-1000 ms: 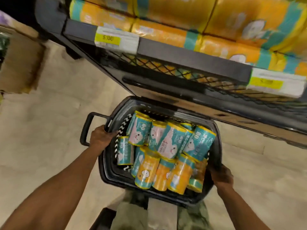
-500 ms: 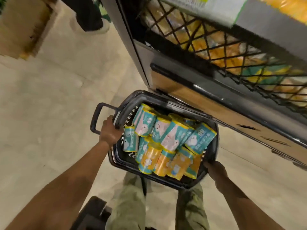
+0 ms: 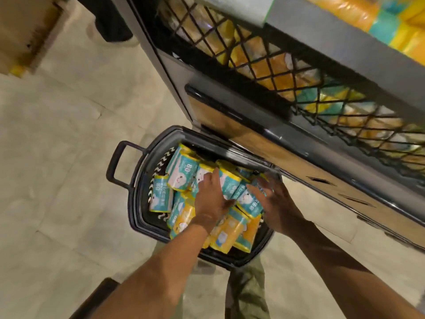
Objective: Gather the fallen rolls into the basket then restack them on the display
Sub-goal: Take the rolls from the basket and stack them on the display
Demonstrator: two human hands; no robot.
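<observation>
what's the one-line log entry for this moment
step: reaching for rolls | basket: beside shelf, full of rolls | left hand: on rolls, grip unclear | right hand: at rolls, blurred

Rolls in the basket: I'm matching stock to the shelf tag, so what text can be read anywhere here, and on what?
"80": on the left teal roll, near its top.
"80": on the upper teal roll, upside down.
Other print on the rolls: too blurred to read.
Shelf tag: blurred, unreadable.
</observation>
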